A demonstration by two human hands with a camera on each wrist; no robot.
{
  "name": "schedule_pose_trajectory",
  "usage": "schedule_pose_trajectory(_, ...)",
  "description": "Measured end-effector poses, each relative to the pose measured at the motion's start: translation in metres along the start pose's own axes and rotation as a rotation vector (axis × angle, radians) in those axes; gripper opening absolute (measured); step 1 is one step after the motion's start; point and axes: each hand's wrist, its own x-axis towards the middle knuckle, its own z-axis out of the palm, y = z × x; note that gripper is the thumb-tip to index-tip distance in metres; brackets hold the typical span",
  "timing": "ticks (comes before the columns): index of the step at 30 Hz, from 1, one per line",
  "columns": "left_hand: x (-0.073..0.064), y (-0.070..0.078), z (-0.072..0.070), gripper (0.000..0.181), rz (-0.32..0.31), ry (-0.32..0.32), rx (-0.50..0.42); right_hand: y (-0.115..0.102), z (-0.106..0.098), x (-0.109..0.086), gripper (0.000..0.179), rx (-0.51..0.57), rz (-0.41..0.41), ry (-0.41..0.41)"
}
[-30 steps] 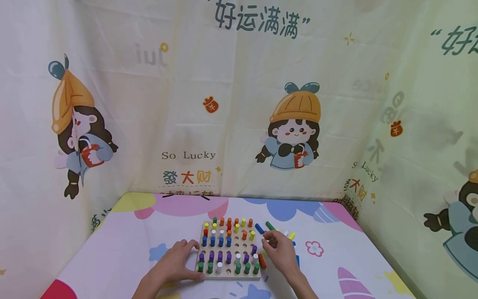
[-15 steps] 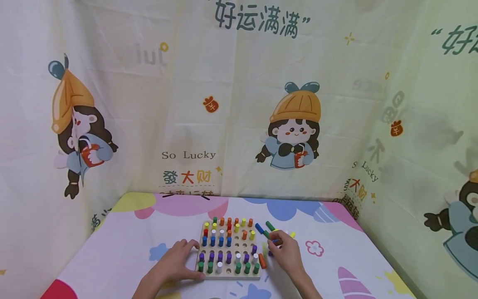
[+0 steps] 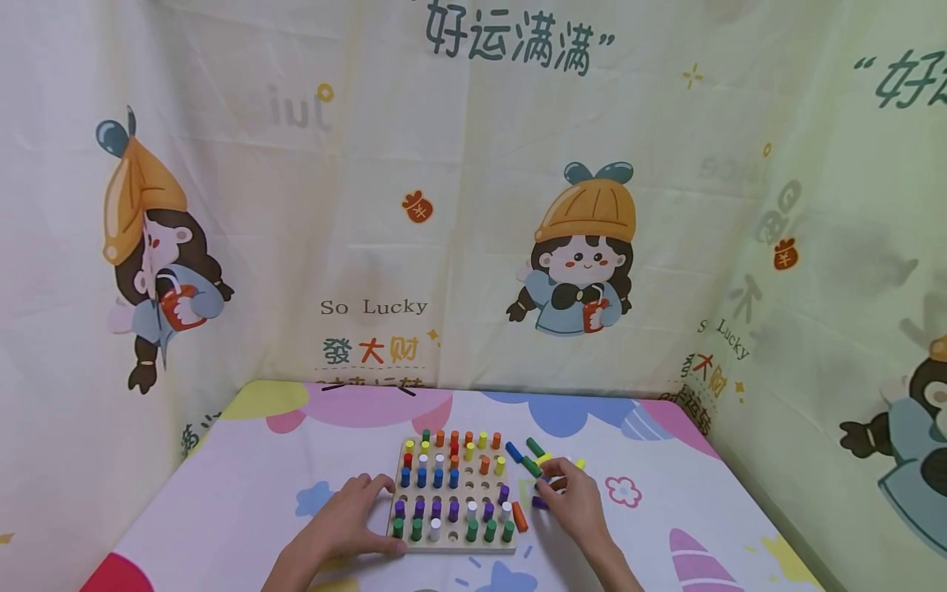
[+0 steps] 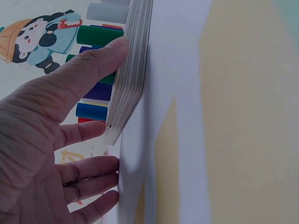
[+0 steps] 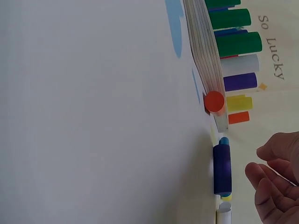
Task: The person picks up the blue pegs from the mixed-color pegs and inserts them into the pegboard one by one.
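A wooden pegboard (image 3: 450, 549) stands on the table with coloured pegs upright in most of its holes. My left hand (image 3: 348, 520) rests at its left front corner. In the left wrist view, the thumb (image 4: 117, 44) presses the board's layered front edge, and the index fingertip touches the corner while the other fingers lie straight. Right of the board, my right hand (image 3: 575, 497) hovers over loose pegs, its fingers loosely bent. A gap shows between thumb and fingertips in the right wrist view. Close by lie a purple peg (image 5: 222, 169) and a green peg (image 3: 532, 466).
An orange peg (image 3: 520, 517) lies against the board's right side. Farther back are a blue peg (image 3: 514, 451), another green peg (image 3: 536, 446) and a yellow peg (image 3: 580, 464). A patterned cloth (image 3: 473, 247) hangs behind the table.
My right hand has shifted to the right across the loose pegs, leaving a green peg and a purple peg in view. My left hand and the board have stayed put.
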Motion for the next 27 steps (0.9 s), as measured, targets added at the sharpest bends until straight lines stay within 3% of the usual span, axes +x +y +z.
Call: schedule_pose_trajectory(27, 0.002, -0.002, 0.002, 0.075, -0.01, -0.008, -0.008, 0.013, -0.005, 0.01, 0.027, -0.05, 0.056, -0.064)
